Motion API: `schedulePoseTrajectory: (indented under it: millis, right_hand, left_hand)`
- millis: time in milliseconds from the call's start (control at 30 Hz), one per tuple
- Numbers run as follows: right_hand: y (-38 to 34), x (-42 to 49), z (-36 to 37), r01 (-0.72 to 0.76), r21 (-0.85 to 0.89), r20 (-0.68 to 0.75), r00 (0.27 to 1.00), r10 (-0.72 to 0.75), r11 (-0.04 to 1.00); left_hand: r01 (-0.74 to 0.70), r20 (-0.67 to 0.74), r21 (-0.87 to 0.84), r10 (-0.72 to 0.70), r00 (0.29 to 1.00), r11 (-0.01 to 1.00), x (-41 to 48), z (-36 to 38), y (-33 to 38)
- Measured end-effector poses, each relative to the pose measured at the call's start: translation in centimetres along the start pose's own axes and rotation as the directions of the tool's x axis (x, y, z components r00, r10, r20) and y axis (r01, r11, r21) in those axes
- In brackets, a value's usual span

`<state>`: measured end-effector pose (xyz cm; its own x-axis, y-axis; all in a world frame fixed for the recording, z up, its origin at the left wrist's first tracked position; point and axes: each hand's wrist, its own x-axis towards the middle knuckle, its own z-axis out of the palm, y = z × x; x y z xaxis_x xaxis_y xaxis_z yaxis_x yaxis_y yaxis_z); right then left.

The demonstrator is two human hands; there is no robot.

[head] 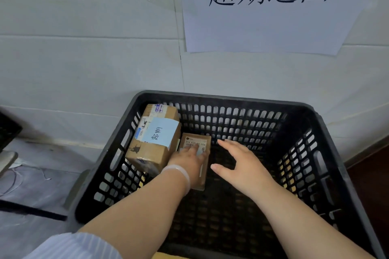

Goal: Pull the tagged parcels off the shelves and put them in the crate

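Brown parcel (195, 140) lies lengthwise toward the far wall of the crate (231, 99). Our left hand (188, 160) rests on it, whether gripping we cannot tell. Our right hand (239, 165) hovers beside it, spread and empty.

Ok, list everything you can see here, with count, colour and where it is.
crate: one, black, against the wall
large box: one, brown with a blue tag, far left corner of the crate
small parcel: one, brown with a white label, in the crate, right of the large box
paper sign: one, white with black characters, on the wall above the crate
bracelet: one, pale, left wrist
sleeve: one, pale striped, left arm
left hand: one, rests on the small parcel
right hand: one, spread above the crate floor, holding nothing
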<state>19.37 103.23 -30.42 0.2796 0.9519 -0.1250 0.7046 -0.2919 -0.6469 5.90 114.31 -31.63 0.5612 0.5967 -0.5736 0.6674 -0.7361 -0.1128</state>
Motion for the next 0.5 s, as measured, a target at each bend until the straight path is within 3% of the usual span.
schedulePoseTrajectory:
  millis: [167, 300, 500]
  right_hand:
    - [-0.7, -0.8, -1.2, 0.085, -0.269, -0.015, 0.996, -0.092, 0.959]
    - [-2.1, -1.9, -2.3, 0.154, -0.329, -0.059, 0.981, -0.183, 0.932]
    - [-6.4, -5.3, -2.6, 0.391, -0.336, -0.017, 0.907, -0.421, 0.857]
  left_hand:
    - [-0.063, -0.25, -0.138, 0.027, 0.968, 0.988, -4.5, -2.3, -0.1]
    - [-0.108, -0.436, -0.203, 0.009, 0.9, 0.973, -9.1, -2.6, -0.6]
    - [0.112, -0.652, -0.239, -0.245, 0.717, 0.965, -17.2, 0.3, -1.4]
